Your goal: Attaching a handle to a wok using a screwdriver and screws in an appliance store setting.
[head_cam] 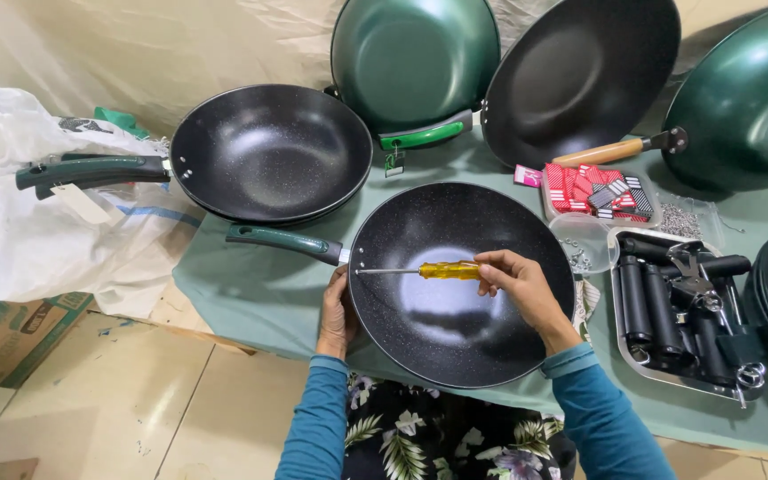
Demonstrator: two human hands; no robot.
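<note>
The right hand [521, 286] is closed around the yellow handle of a screwdriver [419, 270], whose thin metal shaft runs level across the inside of a black speckled frying pan [459, 293] to the pan's left wall, where the tip meets a small fastener. The left hand [338, 313] is clamped on the pan's outer rim just below that spot, beside the point where the pan's green handle [282, 242] joins the body. Judging by this, the step in hand is driving the screw that fixes the handle to the pan; the next move seems to call for keeping the tip seated and the pan steady while the tool turns. The pan rests near the front edge of a tabletop [250, 293] covered in pale green cloth. Behind it lies a second black pan with a green handle [268, 153], and further back three more pans lean upright, two showing green undersides. To the right sit a clear tub of red and black packets [599, 193], a small clear tub of screws [582, 244], and a metal tray of black handles [681, 311]. A white plastic sack [37, 231] lies at the left, over a tiled floor [117, 400].
</note>
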